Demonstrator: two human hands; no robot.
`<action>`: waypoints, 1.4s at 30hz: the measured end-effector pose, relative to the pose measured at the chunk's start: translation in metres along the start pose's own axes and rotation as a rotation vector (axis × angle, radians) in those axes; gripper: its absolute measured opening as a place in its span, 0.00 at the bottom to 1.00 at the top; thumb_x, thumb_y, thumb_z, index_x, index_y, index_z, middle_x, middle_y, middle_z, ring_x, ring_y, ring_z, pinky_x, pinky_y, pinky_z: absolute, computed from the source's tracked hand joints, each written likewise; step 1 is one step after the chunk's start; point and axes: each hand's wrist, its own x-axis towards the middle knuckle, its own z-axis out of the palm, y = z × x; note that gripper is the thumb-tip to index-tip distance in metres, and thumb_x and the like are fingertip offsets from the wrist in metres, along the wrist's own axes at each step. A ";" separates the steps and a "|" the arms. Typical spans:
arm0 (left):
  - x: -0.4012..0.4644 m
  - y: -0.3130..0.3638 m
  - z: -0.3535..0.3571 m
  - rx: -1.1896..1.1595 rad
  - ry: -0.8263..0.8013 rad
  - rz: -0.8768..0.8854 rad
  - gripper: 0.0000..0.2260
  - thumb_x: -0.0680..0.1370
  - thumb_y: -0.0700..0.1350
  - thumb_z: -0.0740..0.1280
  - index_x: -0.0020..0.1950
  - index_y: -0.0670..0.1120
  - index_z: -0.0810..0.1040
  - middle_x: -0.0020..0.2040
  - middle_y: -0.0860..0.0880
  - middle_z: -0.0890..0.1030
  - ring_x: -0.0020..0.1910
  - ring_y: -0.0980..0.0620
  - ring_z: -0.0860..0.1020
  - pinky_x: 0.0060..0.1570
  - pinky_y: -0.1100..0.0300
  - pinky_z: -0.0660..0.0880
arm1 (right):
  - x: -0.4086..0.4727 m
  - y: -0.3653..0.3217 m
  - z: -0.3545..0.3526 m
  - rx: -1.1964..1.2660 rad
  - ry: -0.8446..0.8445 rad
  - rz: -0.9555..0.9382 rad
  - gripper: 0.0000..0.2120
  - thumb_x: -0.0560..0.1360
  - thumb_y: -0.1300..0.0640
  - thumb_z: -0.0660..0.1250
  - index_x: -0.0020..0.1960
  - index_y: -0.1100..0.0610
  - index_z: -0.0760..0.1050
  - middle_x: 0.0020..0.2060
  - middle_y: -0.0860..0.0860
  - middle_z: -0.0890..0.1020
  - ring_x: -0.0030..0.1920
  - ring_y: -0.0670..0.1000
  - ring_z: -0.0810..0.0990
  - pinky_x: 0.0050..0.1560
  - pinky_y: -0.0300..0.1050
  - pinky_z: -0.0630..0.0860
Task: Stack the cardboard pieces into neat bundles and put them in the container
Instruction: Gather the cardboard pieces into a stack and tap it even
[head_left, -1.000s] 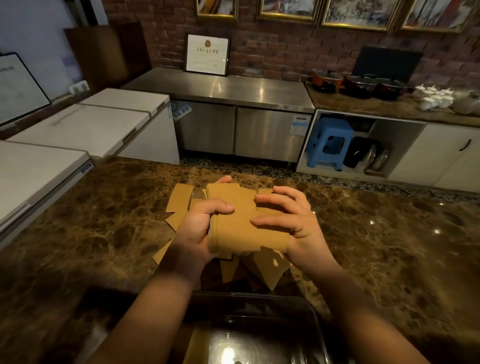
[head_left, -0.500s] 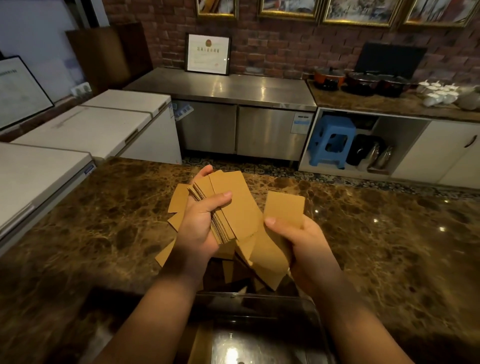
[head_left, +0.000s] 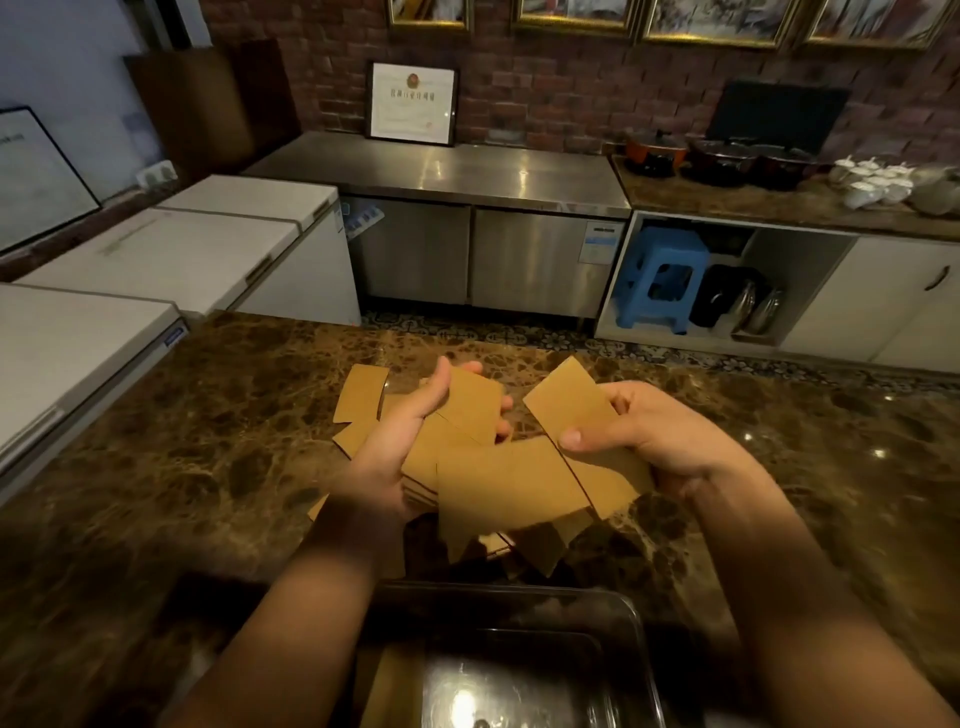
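Two bare hands work above a dark brown marble countertop (head_left: 182, 441), each grasping brown cardboard. The left hand (head_left: 400, 447) cradles a thick bundle of flat brown cardboard pieces (head_left: 457, 426) from below: its thumb lies over the top face while its fingertips curl up past the bundle's far edge. The layered edges of that bundle show just beside the left wrist. The right hand (head_left: 649, 441) pinches a single tan rectangular cardboard piece (head_left: 566, 400) between thumb and fingers, holding it tilted, just to the right of the bundle and apart from it.

Below both hands, more loose cardboard pieces (head_left: 509, 488) overlap in an untidy fan; whether the right hand also holds some of these or they simply lie underneath cannot be told. Further pieces lie flat on the countertop beyond the left hand (head_left: 361, 389).

Nearer the person than either hand, under the forearms, sits a clear plastic rectangular container (head_left: 631, 613) with a dark rim, and a strip of brown cardboard (head_left: 389, 691) shows inside it on the left-hand side.

Far beyond the hands stand a stainless steel cabinet (head_left: 467, 223), a blue plastic stool (head_left: 662, 275) in an open shelf, white chest freezers (head_left: 171, 244) off to the left, and a framed certificate (head_left: 413, 104) against the brick wall.
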 end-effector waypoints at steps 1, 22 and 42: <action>0.000 -0.001 0.002 0.043 -0.019 -0.028 0.23 0.74 0.58 0.68 0.65 0.49 0.76 0.52 0.39 0.85 0.44 0.43 0.84 0.46 0.47 0.82 | 0.002 -0.005 -0.003 -0.042 -0.032 -0.002 0.14 0.62 0.53 0.80 0.47 0.49 0.86 0.47 0.53 0.88 0.46 0.53 0.87 0.42 0.44 0.81; 0.000 -0.018 0.008 -0.161 -0.091 0.037 0.14 0.75 0.45 0.67 0.60 0.52 0.81 0.50 0.36 0.83 0.42 0.39 0.82 0.42 0.47 0.80 | 0.012 -0.005 0.034 0.214 0.306 -0.454 0.13 0.69 0.61 0.73 0.46 0.45 0.86 0.55 0.46 0.86 0.59 0.49 0.83 0.57 0.51 0.80; 0.007 -0.018 0.021 -0.093 -0.138 0.121 0.20 0.74 0.44 0.67 0.65 0.53 0.79 0.58 0.37 0.84 0.49 0.39 0.85 0.44 0.44 0.83 | 0.008 0.010 0.058 -0.187 0.112 -0.320 0.35 0.73 0.74 0.64 0.47 0.31 0.83 0.79 0.37 0.45 0.78 0.43 0.38 0.75 0.45 0.40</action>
